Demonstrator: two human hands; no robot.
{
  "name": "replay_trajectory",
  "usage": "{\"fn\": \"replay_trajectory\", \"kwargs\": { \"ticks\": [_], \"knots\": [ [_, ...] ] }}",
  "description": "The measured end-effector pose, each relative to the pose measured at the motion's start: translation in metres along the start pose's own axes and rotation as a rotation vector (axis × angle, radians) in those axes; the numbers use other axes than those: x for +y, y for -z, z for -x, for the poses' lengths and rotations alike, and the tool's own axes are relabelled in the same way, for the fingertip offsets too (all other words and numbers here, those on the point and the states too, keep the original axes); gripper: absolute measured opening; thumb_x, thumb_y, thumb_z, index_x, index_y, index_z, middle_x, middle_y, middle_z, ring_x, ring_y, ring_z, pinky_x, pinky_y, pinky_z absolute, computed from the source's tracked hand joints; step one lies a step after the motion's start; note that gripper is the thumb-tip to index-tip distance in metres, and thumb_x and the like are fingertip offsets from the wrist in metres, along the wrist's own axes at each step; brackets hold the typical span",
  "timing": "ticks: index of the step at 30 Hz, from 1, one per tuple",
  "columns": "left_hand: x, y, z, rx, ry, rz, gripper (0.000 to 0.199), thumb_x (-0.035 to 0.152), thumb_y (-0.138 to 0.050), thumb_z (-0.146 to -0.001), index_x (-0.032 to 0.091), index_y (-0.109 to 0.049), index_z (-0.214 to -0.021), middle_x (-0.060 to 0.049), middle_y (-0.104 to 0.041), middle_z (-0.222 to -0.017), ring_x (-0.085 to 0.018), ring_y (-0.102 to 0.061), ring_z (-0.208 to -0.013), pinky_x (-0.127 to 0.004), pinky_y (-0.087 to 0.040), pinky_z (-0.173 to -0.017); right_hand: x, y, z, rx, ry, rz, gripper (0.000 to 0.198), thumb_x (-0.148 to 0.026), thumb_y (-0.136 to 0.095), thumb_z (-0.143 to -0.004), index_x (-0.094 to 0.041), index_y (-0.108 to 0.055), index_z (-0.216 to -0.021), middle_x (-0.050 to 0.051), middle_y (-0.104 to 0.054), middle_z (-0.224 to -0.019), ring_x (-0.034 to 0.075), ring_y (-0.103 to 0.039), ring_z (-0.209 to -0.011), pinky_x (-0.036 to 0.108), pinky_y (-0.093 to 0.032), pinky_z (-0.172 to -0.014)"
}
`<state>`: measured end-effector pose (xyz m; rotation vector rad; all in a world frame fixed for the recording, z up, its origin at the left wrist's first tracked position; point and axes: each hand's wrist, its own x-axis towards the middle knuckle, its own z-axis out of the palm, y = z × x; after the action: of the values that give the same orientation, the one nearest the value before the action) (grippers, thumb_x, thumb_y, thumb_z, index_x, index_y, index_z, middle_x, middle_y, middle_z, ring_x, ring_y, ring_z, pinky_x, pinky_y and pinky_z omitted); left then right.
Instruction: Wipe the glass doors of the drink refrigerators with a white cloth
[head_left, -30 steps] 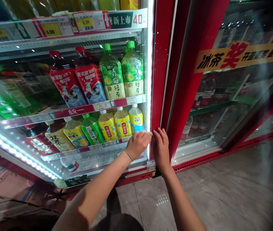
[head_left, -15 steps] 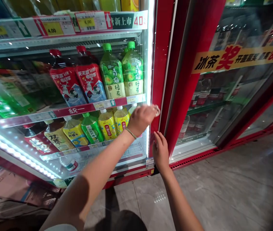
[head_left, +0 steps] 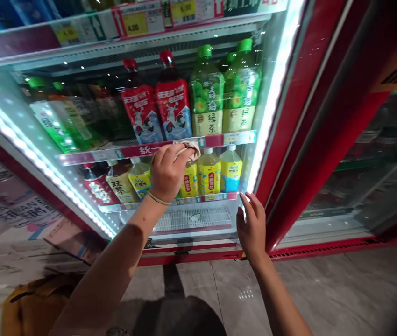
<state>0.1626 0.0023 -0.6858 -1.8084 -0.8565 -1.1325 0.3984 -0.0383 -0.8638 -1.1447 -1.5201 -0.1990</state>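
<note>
My left hand point(head_left: 169, 173), with a band on its wrist, is closed over a crumpled pale cloth point(head_left: 192, 148). It holds the cloth at the glass door point(head_left: 191, 224) of a lit drinks fridge, in front of the middle shelf edge. Fingers partly spread, my right hand point(head_left: 252, 227) is at the lower right of the same door, beside the bright light strip point(head_left: 272, 102); it holds nothing. Behind the glass stand red-labelled bottles point(head_left: 173, 105), green tea bottles point(head_left: 208, 93) and, lower down, yellow-labelled bottles point(head_left: 209, 175), some partly hidden by my left hand.
A second red-framed fridge point(head_left: 328, 186) adjoins on the right. Printed boxes point(head_left: 26, 205) are stacked at the left, with a yellow-brown bag point(head_left: 26, 303) on the near side. Grey tiles point(head_left: 226, 284) cover the floor.
My left hand has swept leftward with the cloth, from near the door's right edge to the middle of the glass. The view has turned left; my right hand stays near the door's right side.
</note>
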Motion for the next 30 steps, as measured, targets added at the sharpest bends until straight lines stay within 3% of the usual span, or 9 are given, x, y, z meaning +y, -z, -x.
{"fn": "replay_trajectory", "kwargs": {
  "ticks": [5,9,12,16,19,21,24,27,30],
  "knots": [
    [-0.008,0.022,0.091,-0.158,-0.025,0.036,0.027,0.01,-0.057,-0.097,0.025,-0.072,-0.114,-0.005,-0.073,-0.099,-0.02,-0.066,-0.104,-0.036,-0.056,-0.095,-0.036,-0.029,0.009,-0.091,0.197,-0.06,0.065,-0.012,-0.047,-0.102,-0.037,-0.037,-0.16,0.01,-0.054,-0.153,0.03,-0.045,-0.149,0.057,-0.048,-0.118],
    [-0.01,0.032,0.155,-0.3,-0.062,0.099,0.021,0.015,-0.059,-0.098,0.027,-0.073,-0.11,-0.003,-0.076,-0.102,-0.019,-0.07,-0.102,-0.035,-0.056,-0.091,-0.05,-0.049,0.022,-0.157,0.283,-0.044,0.071,-0.009,-0.05,-0.101,-0.037,-0.031,-0.163,0.01,-0.054,-0.153,0.03,-0.044,-0.15,0.053,-0.049,-0.118],
    [-0.046,0.05,0.146,-0.322,-0.074,0.092,0.021,0.018,-0.059,-0.099,0.03,-0.073,-0.109,-0.002,-0.076,-0.104,-0.019,-0.069,-0.103,-0.035,-0.055,-0.091,-0.055,-0.057,0.028,-0.179,0.316,-0.03,0.073,-0.007,-0.052,-0.1,-0.036,-0.031,-0.163,0.011,-0.054,-0.152,0.03,-0.045,-0.149,0.053,-0.05,-0.117],
    [-0.116,0.083,0.104,-0.086,0.089,-0.068,0.029,0.009,-0.057,-0.095,0.027,-0.073,-0.112,-0.005,-0.072,-0.104,-0.02,-0.064,-0.107,-0.038,-0.051,-0.097,-0.059,-0.065,0.032,-0.21,0.337,-0.001,0.073,-0.011,-0.054,-0.099,-0.034,-0.029,-0.164,0.012,-0.054,-0.153,0.032,-0.044,-0.15,0.055,-0.05,-0.116],
    [-0.143,0.097,0.106,0.045,0.241,-0.123,0.027,0.007,-0.058,-0.091,0.024,-0.074,-0.105,-0.006,-0.068,-0.101,-0.02,-0.062,-0.105,-0.039,-0.05,-0.097,-0.061,-0.072,0.034,-0.22,0.356,0.033,0.073,-0.015,-0.057,-0.099,-0.035,-0.029,-0.164,0.012,-0.05,-0.158,0.034,-0.043,-0.15,0.057,-0.05,-0.116],
    [-0.138,0.097,0.129,0.058,0.388,-0.068,0.022,0.009,-0.06,-0.089,0.023,-0.074,-0.098,-0.006,-0.067,-0.098,-0.021,-0.062,-0.104,-0.041,-0.05,-0.097,-0.062,-0.076,0.037,-0.21,0.357,0.039,0.073,-0.016,-0.058,-0.099,-0.035,-0.03,-0.164,0.012,-0.048,-0.159,0.035,-0.043,-0.15,0.058,-0.05,-0.116],
    [-0.11,0.091,0.174,0.018,0.795,0.157,0.016,0.012,-0.062,-0.085,0.024,-0.074,-0.086,-0.004,-0.065,-0.089,-0.022,-0.063,-0.1,-0.043,-0.05,-0.1,-0.065,-0.082,0.05,-0.2,0.352,0.004,0.076,-0.015,-0.06,-0.097,-0.032,-0.029,-0.164,0.014,-0.054,-0.153,0.035,-0.046,-0.148,0.059,-0.05,-0.116],
    [-0.083,0.089,0.201,0.028,0.945,0.222,0.008,0.019,-0.064,-0.085,0.022,-0.072,-0.085,-0.005,-0.066,-0.09,-0.021,-0.065,-0.095,-0.042,-0.054,-0.095,-0.082,-0.089,0.062,-0.268,0.396,-0.085,0.075,-0.015,-0.059,-0.097,-0.031,-0.03,-0.164,0.013,-0.062,-0.144,0.034,-0.052,-0.144,0.058,-0.053,-0.113],
    [-0.069,0.096,0.201,0.05,1.075,0.343,0.016,0.032,-0.063,-0.092,0.021,-0.07,-0.101,-0.005,-0.071,-0.094,-0.018,-0.069,-0.088,-0.034,-0.057,-0.081,-0.12,-0.099,0.054,-0.421,0.377,-0.271,0.074,-0.018,-0.056,-0.101,-0.033,-0.023,-0.165,0.013,-0.061,-0.147,0.029,-0.057,-0.14,0.051,-0.057,-0.109]
  ]
}}
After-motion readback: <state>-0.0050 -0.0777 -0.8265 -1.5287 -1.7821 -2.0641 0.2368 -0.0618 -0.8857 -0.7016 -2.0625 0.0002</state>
